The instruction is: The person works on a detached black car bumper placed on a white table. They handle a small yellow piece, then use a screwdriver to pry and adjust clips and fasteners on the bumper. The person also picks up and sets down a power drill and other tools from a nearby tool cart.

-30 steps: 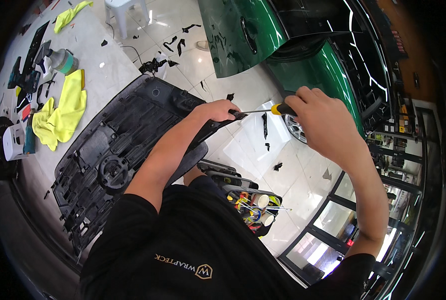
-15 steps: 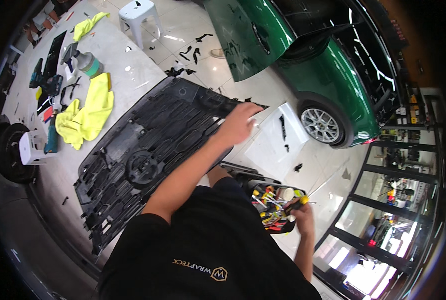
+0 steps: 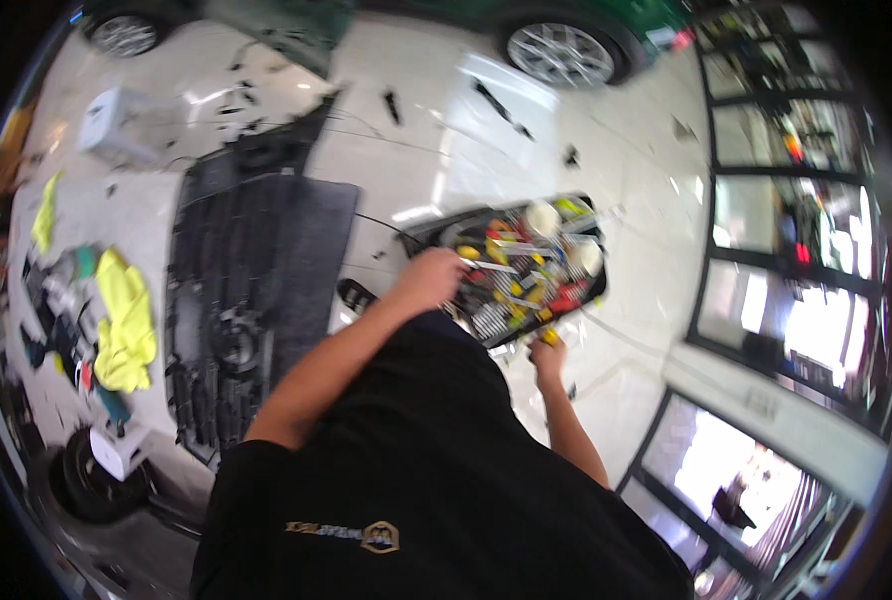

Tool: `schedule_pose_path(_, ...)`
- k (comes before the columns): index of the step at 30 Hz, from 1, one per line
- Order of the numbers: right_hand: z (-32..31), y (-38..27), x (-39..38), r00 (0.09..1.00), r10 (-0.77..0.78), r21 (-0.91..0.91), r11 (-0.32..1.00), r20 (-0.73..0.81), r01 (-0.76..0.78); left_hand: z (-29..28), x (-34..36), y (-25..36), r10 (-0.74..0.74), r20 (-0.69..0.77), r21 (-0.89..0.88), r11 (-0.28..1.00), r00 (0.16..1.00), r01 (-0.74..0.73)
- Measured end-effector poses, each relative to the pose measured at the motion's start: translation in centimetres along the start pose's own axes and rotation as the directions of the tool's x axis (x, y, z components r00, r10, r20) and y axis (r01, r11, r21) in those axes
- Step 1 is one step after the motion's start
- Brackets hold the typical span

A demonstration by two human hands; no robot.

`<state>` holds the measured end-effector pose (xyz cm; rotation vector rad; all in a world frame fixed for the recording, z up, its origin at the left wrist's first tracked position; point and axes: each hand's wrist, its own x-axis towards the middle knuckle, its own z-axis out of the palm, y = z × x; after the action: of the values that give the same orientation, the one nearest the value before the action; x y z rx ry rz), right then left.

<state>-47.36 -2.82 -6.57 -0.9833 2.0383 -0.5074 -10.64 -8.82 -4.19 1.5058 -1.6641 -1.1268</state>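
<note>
My left hand [image 3: 430, 281] reaches to the left edge of a black tool case [image 3: 436, 226] standing on the floor. Motion blur smears its fingers, so whether they grip anything is unclear. Pliers, screwdrivers and other loose tools [image 3: 511, 290] with red and yellow handles fill the case. Just off the near right corner, my right hand [image 3: 547, 358] is closed around a screwdriver [image 3: 550, 338] with a yellow and black handle; its shaft is lost in the blur. To my left, a large black car grille [image 3: 234, 300] lies partly over a pale table.
Yellow cloths [image 3: 124, 330] lie on the table [image 3: 161, 220] among bottles and power tools. A white stool [image 3: 116, 125] stands beyond it. Black plastic pieces [image 3: 501, 108] lie on a white sheet [image 3: 456, 165] near a green car's wheel [image 3: 561, 55]. Glazed panels [image 3: 756, 210] line the right side.
My view has swung right toward the tool case. My left hand has gone from above the grille's edge to the case; my right hand keeps the screwdriver, now by the case's near corner.
</note>
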Motion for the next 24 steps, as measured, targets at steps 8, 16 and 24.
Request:
schedule_pose_path(8,-3.4,6.5,-1.4,0.993,-0.044,0.008,0.999,0.108,0.043,4.3,-1.2,-1.4,-0.234,-0.059,0.071,0.969,0.970,0.238)
schedule_pose_path(16,-4.4,5.5,1.6,0.898,-0.241,0.035,0.969,0.367,0.246,-1.8,-18.6,-9.9,-0.509,-0.768,-0.104,0.699,0.389,0.708)
schedule_pose_path(24,-5.1,-7.8,9.6,0.729,-0.525,0.052,0.825,0.438,0.563,-3.0,-17.1,-15.8,-0.521,-0.837,-0.247,0.633,0.168,0.733)
